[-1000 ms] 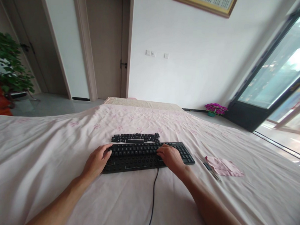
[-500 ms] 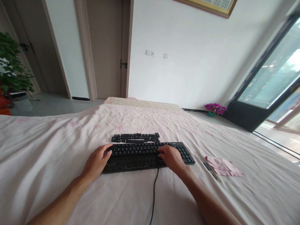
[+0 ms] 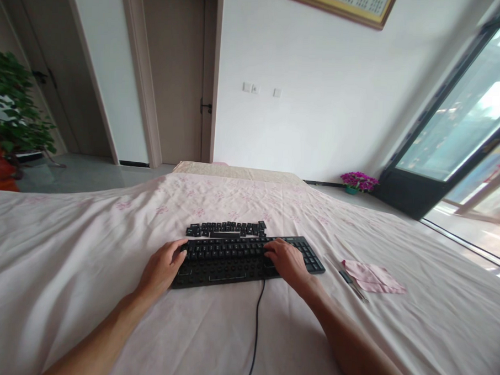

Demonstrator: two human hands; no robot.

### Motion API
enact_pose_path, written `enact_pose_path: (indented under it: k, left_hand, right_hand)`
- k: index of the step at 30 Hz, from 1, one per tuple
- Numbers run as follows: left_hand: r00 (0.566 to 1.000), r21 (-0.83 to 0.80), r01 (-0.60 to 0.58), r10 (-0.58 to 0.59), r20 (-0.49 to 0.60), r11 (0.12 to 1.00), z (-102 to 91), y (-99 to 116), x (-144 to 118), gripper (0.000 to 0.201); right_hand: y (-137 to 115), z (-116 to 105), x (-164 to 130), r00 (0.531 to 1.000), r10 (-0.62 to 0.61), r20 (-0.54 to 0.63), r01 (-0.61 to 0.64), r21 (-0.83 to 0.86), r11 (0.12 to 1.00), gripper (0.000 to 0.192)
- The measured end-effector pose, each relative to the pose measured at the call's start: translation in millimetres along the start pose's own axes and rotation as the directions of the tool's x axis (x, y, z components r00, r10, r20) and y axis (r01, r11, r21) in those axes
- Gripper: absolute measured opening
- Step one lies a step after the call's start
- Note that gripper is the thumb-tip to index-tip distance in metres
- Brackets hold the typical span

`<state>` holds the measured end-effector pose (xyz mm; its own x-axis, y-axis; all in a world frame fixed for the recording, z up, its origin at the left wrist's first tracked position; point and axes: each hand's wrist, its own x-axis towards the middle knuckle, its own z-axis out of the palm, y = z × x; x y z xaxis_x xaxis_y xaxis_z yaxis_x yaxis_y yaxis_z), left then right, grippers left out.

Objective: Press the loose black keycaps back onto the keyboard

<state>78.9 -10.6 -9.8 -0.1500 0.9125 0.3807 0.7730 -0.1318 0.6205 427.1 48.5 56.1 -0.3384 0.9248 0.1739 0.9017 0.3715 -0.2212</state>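
Keyboard (image 3: 247, 259) is black, sitting flat on a pale pink floral bedsheet (image 3: 64, 268), with its cable (image 3: 255, 331) trailing toward the camera. Left hand (image 3: 161, 269) rests on the keyboard's left end, fingers curled loosely over the edge keys, not gripping anything. Right hand (image 3: 286, 261) lies on top of the right-middle keys, fingers bent down onto them; can't tell if it's pinching a cap. Just behind the keyboard there's a row of loose keycaps (image 3: 225, 229) laid out on the sheet. Off to the right, a small pink cloth (image 3: 372, 277) with a thin dark tool (image 3: 351, 283) right beside it.
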Motion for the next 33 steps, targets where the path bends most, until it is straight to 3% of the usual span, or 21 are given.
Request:
enact_pose_path:
  k: [13, 26, 33]
  left_hand:
    - [1.000, 0.008, -0.011, 0.011, -0.013, 1.000, 2.0, -2.1, 0.1, 0.038]
    - [1.000, 0.013, -0.007, 0.007, -0.005, 1.000, 0.9, -1.3, 0.1, 0.038]
    - [1.000, 0.011, -0.009, 0.009, -0.017, 1.000, 2.2, -2.8, 0.0, 0.038]
  right_hand:
    - [2.0, 1.0, 6.0, 0.992, -0.128, -0.011, 0.126, -0.079, 0.989, 0.021]
    - [5.5, 0.3, 6.7, 0.948, -0.318, -0.003, 0.312, -0.185, 0.932, 0.021]
    - [4.6, -0.8, 4.9, 0.940, -0.340, 0.011, 0.335, -0.217, 0.917, 0.029]
